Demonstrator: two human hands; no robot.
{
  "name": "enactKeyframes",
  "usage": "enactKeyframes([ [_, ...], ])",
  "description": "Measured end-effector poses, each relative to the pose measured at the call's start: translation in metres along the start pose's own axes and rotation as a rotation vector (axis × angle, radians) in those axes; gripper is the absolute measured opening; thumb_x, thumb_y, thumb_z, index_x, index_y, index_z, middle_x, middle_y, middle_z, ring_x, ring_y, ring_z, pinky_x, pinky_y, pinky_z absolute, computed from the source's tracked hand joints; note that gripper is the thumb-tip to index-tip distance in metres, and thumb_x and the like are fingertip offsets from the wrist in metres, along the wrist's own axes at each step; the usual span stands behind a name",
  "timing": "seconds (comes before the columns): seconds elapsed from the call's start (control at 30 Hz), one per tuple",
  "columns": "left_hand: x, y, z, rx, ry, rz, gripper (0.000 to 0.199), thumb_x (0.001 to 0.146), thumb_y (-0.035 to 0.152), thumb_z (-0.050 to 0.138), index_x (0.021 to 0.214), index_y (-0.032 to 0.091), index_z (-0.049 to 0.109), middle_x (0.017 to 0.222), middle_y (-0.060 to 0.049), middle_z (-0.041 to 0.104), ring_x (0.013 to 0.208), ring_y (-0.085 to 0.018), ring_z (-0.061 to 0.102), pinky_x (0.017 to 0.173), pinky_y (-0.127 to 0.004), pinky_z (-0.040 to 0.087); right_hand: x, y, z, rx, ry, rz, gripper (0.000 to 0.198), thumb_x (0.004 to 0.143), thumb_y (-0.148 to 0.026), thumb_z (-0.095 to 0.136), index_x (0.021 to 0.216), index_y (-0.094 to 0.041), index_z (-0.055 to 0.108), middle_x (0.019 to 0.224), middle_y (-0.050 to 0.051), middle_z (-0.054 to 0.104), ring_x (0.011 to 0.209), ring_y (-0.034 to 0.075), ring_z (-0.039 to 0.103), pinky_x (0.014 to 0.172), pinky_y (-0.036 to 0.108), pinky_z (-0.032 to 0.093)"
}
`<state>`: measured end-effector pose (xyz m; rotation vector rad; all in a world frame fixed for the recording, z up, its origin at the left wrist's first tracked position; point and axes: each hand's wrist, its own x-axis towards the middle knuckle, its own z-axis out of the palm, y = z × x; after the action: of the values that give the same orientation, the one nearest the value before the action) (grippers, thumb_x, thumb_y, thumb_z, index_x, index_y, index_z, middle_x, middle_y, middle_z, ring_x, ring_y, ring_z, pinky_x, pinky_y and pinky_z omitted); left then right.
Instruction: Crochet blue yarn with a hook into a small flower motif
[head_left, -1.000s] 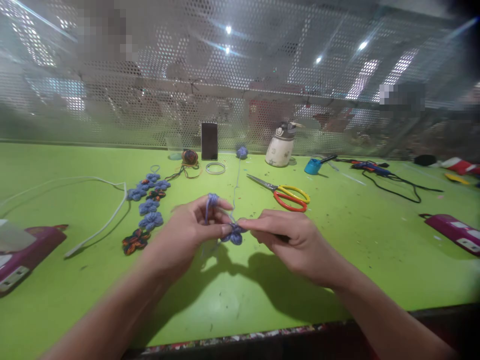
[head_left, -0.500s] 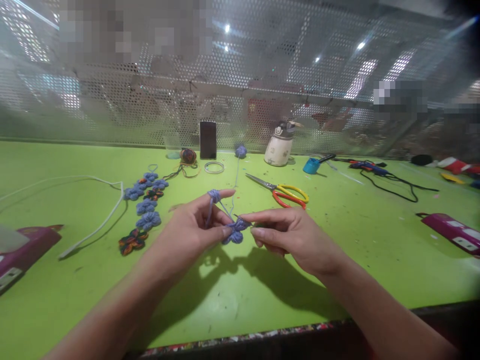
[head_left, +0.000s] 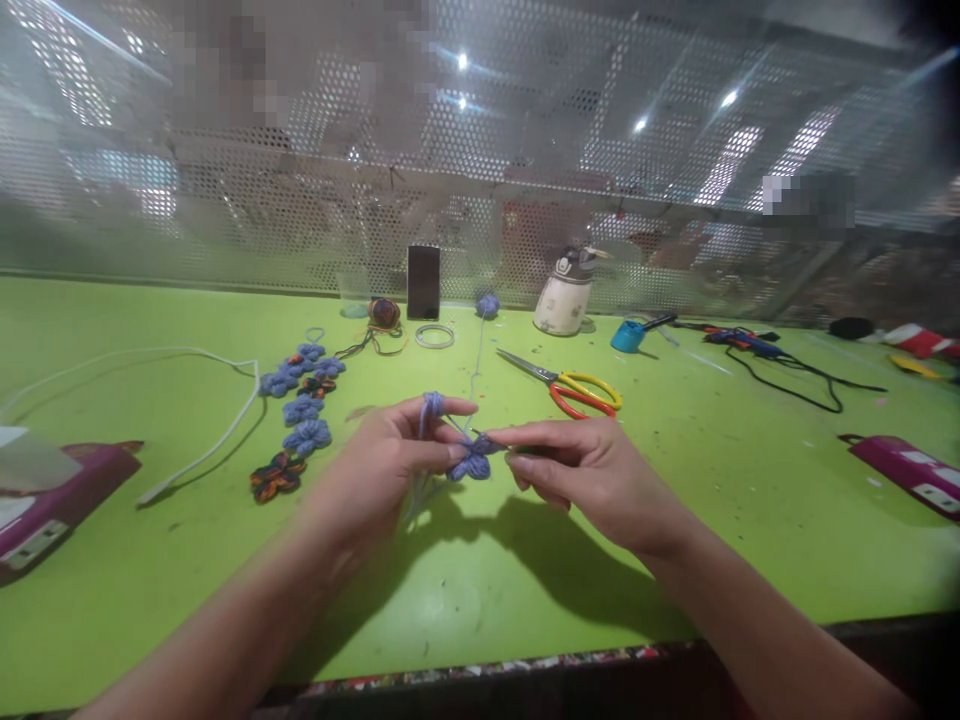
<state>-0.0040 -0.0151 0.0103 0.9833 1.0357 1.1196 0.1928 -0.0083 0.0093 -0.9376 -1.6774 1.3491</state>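
A blue-purple crocheted flower point(head_left: 469, 465) is pinched between the thumb and fingers of my left hand point(head_left: 401, 445). Yarn of the same colour wraps around that hand's raised index finger and runs back to a small yarn ball point(head_left: 487, 305). My right hand point(head_left: 581, 460) closes thumb and index finger on a thin crochet hook point(head_left: 501, 447), whose tip is in the loops at the flower's upper edge. Most of the hook is hidden by fingers and yarn. On the table to the left lie several finished flowers point(head_left: 307, 436), blue and multicoloured.
Scissors point(head_left: 559, 380) with red and yellow handles lie beyond my right hand. Further back stand a phone point(head_left: 424, 283), a dark multicoloured yarn ball point(head_left: 384, 314), a penguin-like jug point(head_left: 564, 293) and a blue pot point(head_left: 628, 335). Purple power strips point(head_left: 71, 500) flank the green table point(head_left: 420, 620).
The view has shifted slightly, moving the table items a little rightward. My left index finger sits slightly lower, and loose yarn now shows below my left hand. Both grips stay the same.
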Motion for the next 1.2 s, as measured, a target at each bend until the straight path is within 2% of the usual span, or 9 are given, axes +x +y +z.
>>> enactKeyframes([
  [0.17, -0.0040, -0.0015, 0.0020, 0.109, -0.111, 0.124, 0.048, 0.071, 0.011, 0.074, 0.118, 0.019, 0.068, 0.074, 0.004, 0.064, 0.070, -0.011, 0.058, 0.072, -0.026, 0.045, 0.0029, 0.0016, -0.0033, 0.062, 0.005, 0.065, 0.029, 0.076, -0.018, 0.070, 0.103, -0.013, 0.078, 0.056, -0.002, 0.055, 0.046, 0.005, 0.037, 0.042, 0.020, 0.029],
  [0.3, -0.0056, -0.0003, 0.0030, 0.192, -0.106, 0.152, 0.054, 0.075, 0.015, 0.074, 0.127, 0.020, 0.062, 0.078, 0.003, 0.066, 0.071, -0.012, 0.059, 0.070, -0.027, 0.047, 0.0045, 0.0010, -0.0049, 0.064, -0.011, 0.121, 0.029, 0.076, -0.020, 0.071, 0.103, -0.013, 0.078, 0.057, -0.002, 0.057, 0.045, 0.005, 0.038, 0.042, 0.020, 0.028],
  [0.43, -0.0040, -0.0002, 0.0029, 0.185, -0.086, 0.155, 0.051, 0.074, 0.015, 0.076, 0.123, 0.018, 0.065, 0.076, 0.003, 0.066, 0.071, -0.011, 0.060, 0.070, -0.026, 0.047, 0.0045, -0.0009, -0.0051, 0.063, -0.010, 0.147, 0.029, 0.077, -0.019, 0.071, 0.104, -0.013, 0.078, 0.057, -0.002, 0.056, 0.043, 0.004, 0.038, 0.041, 0.020, 0.027],
  [0.53, -0.0027, -0.0013, 0.0037, 0.169, -0.076, 0.144, 0.045, 0.075, 0.022, 0.078, 0.118, 0.017, 0.067, 0.074, 0.003, 0.067, 0.068, -0.011, 0.061, 0.069, -0.026, 0.048, 0.0041, -0.0015, -0.0050, 0.064, -0.021, 0.139, 0.028, 0.077, -0.019, 0.070, 0.103, -0.013, 0.078, 0.056, -0.003, 0.055, 0.042, 0.004, 0.038, 0.041, 0.020, 0.027],
  [0.7, -0.0034, -0.0020, 0.0065, 0.132, -0.043, 0.154, 0.042, 0.067, 0.020, 0.083, 0.107, 0.015, 0.070, 0.065, 0.005, 0.065, 0.061, -0.010, 0.060, 0.063, -0.024, 0.048, 0.0043, -0.0010, -0.0052, 0.069, -0.022, 0.144, 0.028, 0.076, -0.019, 0.071, 0.103, -0.012, 0.078, 0.057, -0.002, 0.058, 0.042, 0.005, 0.041, 0.041, 0.020, 0.030],
  [1.0, -0.0061, 0.0004, 0.0041, 0.198, -0.094, 0.155, 0.049, 0.072, 0.018, 0.080, 0.119, 0.018, 0.066, 0.073, 0.004, 0.068, 0.069, -0.011, 0.062, 0.068, -0.024, 0.049, 0.0046, -0.0003, -0.0066, 0.148, -0.066, 0.173, 0.029, 0.075, -0.023, 0.075, 0.103, -0.014, 0.077, 0.056, -0.002, 0.060, 0.042, 0.004, 0.042, 0.040, 0.019, 0.029],
  [1.2, -0.0034, -0.0005, 0.0000, 0.209, -0.112, 0.106, 0.049, 0.070, 0.018, 0.080, 0.118, 0.019, 0.067, 0.071, 0.004, 0.065, 0.068, -0.012, 0.061, 0.068, -0.025, 0.048, 0.0042, 0.0012, -0.0055, 0.160, -0.075, 0.175, 0.027, 0.076, -0.022, 0.075, 0.102, -0.014, 0.076, 0.057, -0.003, 0.059, 0.042, 0.004, 0.042, 0.039, 0.019, 0.029],
])
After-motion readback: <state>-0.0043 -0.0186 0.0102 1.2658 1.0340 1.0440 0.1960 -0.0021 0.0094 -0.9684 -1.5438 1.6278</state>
